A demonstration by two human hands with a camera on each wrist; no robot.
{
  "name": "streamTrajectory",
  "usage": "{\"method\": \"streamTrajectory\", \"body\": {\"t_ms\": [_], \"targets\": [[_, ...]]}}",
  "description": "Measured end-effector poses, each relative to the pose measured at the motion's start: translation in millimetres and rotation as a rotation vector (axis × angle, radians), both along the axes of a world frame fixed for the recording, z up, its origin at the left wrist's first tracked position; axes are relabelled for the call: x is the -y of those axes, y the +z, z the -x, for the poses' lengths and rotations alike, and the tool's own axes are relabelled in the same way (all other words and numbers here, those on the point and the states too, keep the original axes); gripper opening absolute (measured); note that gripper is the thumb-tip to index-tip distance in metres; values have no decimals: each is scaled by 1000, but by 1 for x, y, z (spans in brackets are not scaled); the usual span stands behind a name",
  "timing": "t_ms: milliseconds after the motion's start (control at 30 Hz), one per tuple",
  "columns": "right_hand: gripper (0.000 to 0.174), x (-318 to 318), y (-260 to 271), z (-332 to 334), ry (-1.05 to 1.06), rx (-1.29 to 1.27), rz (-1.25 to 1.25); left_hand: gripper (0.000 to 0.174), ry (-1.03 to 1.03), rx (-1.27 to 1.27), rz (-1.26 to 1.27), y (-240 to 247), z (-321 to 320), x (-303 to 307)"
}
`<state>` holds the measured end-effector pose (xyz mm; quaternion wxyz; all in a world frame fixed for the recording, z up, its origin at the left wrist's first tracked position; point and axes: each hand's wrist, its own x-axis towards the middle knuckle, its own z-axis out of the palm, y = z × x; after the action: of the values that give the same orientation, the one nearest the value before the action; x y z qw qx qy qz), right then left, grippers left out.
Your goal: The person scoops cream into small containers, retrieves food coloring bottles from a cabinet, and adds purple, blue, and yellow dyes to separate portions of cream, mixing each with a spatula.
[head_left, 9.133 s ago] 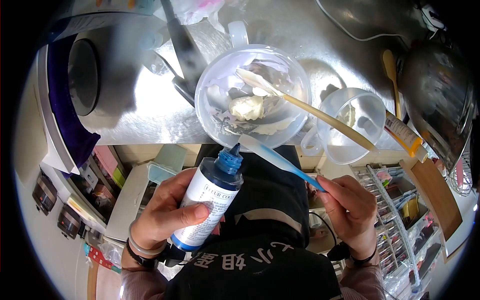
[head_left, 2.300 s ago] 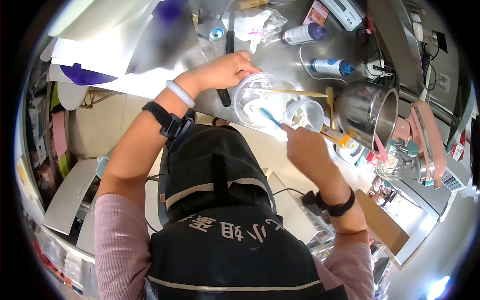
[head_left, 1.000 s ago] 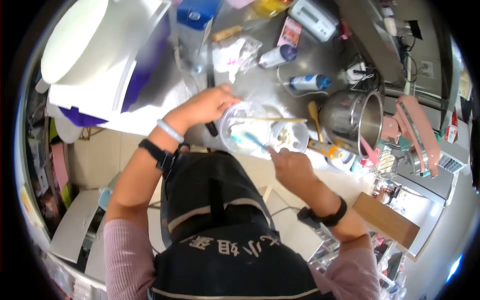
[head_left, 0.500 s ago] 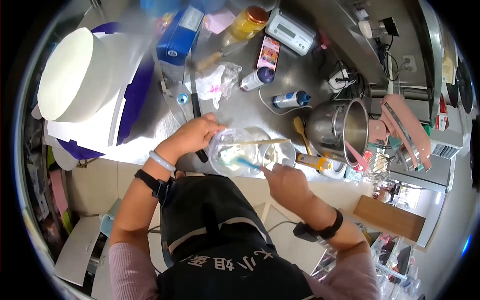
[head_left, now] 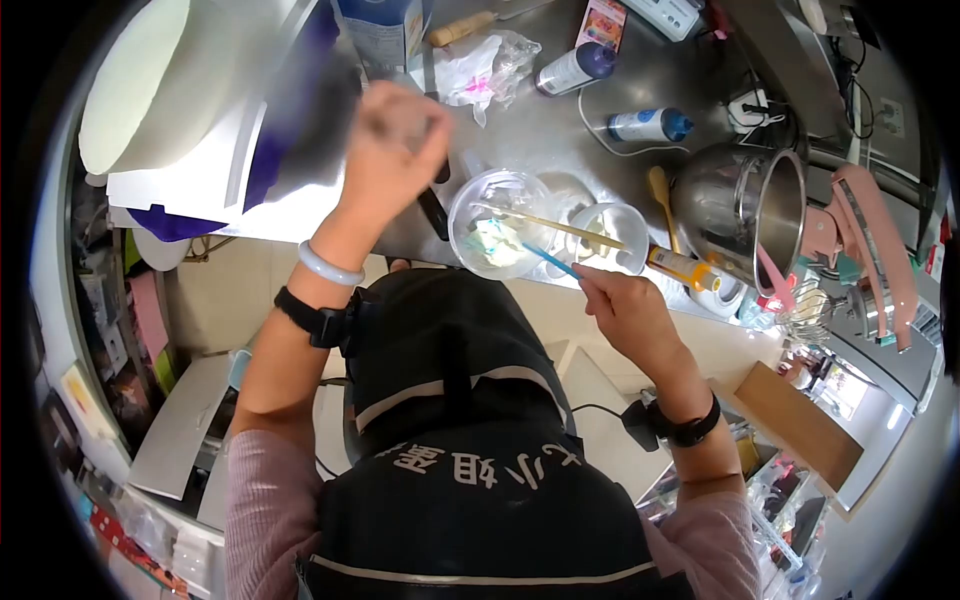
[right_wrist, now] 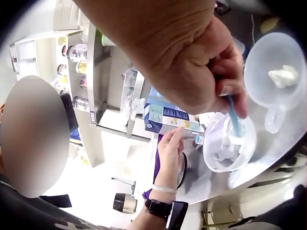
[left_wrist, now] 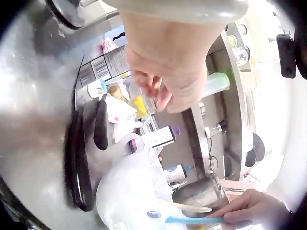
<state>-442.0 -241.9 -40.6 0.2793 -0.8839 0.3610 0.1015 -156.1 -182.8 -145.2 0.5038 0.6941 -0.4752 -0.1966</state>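
My right hand point(head_left: 635, 305) pinches the slim handle of a small blue spatula point(head_left: 550, 260), its blade end in a clear plastic jug point(head_left: 458, 222). White cream point(head_left: 492, 238) with pale blue-green streaks lies in that jug. A second spatula point(head_left: 585, 236), with a wooden handle, rests across the jug's rim and over a smaller jug point(right_wrist: 256, 72) holding some white cream. My left hand point(head_left: 395, 150), blurred in the head view, hangs above the metal table beyond the jug's left side. Its fingers point(left_wrist: 148, 79) are loosely bent, with nothing seen held, in the left wrist view.
A black-handled tool point(head_left: 432, 212) lies left of the jug. Blue point(head_left: 645, 125) and purple-capped point(head_left: 575, 70) bottles lie behind. A steel mixing bowl point(head_left: 735, 200), orange tube point(head_left: 684, 270) and pink stand mixer point(head_left: 875, 250) stand right; a large white cylinder point(head_left: 140, 90) stands left.
My left hand has let go of the jug's rim and moved up and left. Since the oldest frame, the blue bottle has left my left hand and the cream has gained blue streaks.
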Motion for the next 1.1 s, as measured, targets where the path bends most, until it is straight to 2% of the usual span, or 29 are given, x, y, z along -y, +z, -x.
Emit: {"method": "streamTrajectory", "body": {"t_ms": [33,67,100,167,200,300,333,367,433,467,533,567,600,667,700,767,833,900,967,1033,1067,1100], "targets": [[18,2,-2,1,9,-6,16,28,286,78,117,0,-2,0],[19,4,-4,3,34,-12,35,28,280,89,110,0,-3,2],[19,4,-3,4,29,-3,29,42,369,100,122,1,-2,7],[19,5,0,2,124,-65,191,72,553,133,162,6,-5,18],[19,5,-2,4,133,-76,187,91,525,127,115,2,-7,21],[20,8,-2,4,181,-72,217,100,565,68,149,11,-12,48],[21,7,-1,5,189,-83,226,100,564,128,162,17,-21,56],[21,8,-3,5,197,-94,236,100,593,86,198,16,-22,66],[22,8,-3,6,216,-85,256,73,759,172,264,22,-29,80],[22,8,-3,7,241,-105,256,73,753,180,271,29,-33,85],[22,8,0,7,226,-68,251,51,781,59,285,36,-37,88],[21,6,0,8,216,-35,244,44,809,218,322,31,-42,88],[21,7,-4,10,191,40,233,43,791,190,325,24,-44,85],[20,6,-2,11,165,21,205,39,781,161,280,19,-42,69],[19,8,-3,10,173,30,234,38,691,-50,409,17,-38,58],[19,8,-5,11,158,45,235,42,637,-34,445,42,-22,31],[19,10,-5,10,145,60,236,48,762,142,199,67,-4,-6],[19,12,-3,10,150,50,230,57,758,-97,367,58,4,-54],[20,14,-3,9,142,34,197,77,542,159,457,47,-4,-107],[20,15,-5,9,141,5,145,79,276,97,288,77,6,-134],[22,15,-6,9,137,29,166,78,191,147,104,100,14,-138],[23,15,-7,9,134,54,193,72,105,108,85,108,25,-137]]}}
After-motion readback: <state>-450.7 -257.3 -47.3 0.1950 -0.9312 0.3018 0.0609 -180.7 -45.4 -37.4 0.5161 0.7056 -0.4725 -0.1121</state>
